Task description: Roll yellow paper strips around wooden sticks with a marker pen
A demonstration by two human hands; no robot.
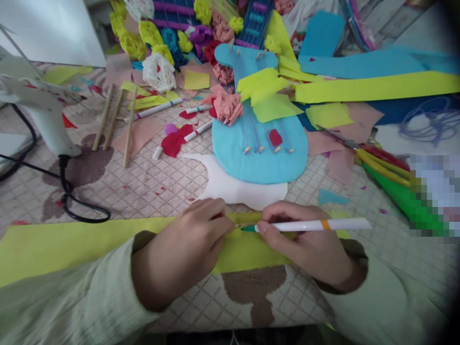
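Observation:
A long yellow-green paper strip [72,242] lies across the near edge of the table. My left hand [183,251] rests on it with fingers curled and pinched at the strip's upper edge. My right hand [305,247] grips a white marker [312,224] with an orange band, held nearly level, its green tip pointing left and touching the strip just beside my left fingertips. Both sleeves are pale green.
A blue paper guitar [258,153] with small sticks lies beyond the hands, over a white cutout [233,189]. A white glue gun [43,115] with black cord stands left. Wooden sticks [108,120], markers, scissors [341,141], paper flowers and coloured sheets crowd the back.

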